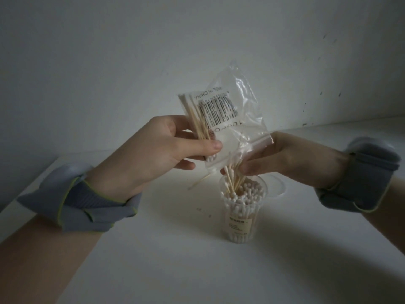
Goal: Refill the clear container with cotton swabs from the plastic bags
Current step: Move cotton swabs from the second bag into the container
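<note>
A clear plastic bag (232, 110) with a barcode label hangs tilted above the table, and wooden cotton swabs still lie in its left side. My left hand (166, 148) grips the bag's lower left part, thumb across the front. My right hand (278, 154) pinches the bag's open lower edge together with a bunch of swabs (233, 181). These swabs slant down into the clear container (242, 216), which stands upright right below and is packed with white-tipped swabs.
One loose swab (198, 183) lies on the white table (153, 260) left of the container. A clear round lid (277, 186) rests behind the container on the right. A pale wall rises just behind.
</note>
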The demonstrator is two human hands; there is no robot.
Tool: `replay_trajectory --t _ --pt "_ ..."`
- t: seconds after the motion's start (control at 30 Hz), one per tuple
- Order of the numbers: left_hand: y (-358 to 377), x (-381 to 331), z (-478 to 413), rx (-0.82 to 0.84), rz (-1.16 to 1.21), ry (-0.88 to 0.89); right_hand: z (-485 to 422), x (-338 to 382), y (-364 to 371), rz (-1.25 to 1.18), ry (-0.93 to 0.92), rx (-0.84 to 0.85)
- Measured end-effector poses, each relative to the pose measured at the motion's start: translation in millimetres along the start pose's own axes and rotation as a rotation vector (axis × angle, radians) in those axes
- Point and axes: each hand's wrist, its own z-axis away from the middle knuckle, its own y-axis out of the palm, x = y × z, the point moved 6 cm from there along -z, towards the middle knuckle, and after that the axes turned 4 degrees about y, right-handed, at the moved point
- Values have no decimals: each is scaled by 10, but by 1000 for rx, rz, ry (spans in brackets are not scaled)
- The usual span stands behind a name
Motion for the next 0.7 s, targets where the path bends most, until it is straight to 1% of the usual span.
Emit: replay_trajectory --t 0.13,0.3,0.4,0.53,0.6,0.7 --pt "7 8 -4 4 24 -2 -12 24 46 25 -23 5" --pt "19 7 -7 13 40 1 -10 43 69 -49 -65 -5" --pt "21 4 -6 15 50 3 -27 -18 122 -104 -40 -4" --pt "3 -6 -6 7 52 7 -18 -30 80 -113 -17 -6" --pt "-11 -16 -6 5 52 14 -13 -46 53 -176 7 -16" --pt "-15 -24 -6 -2 55 17 -23 -85 159 -190 17 43"
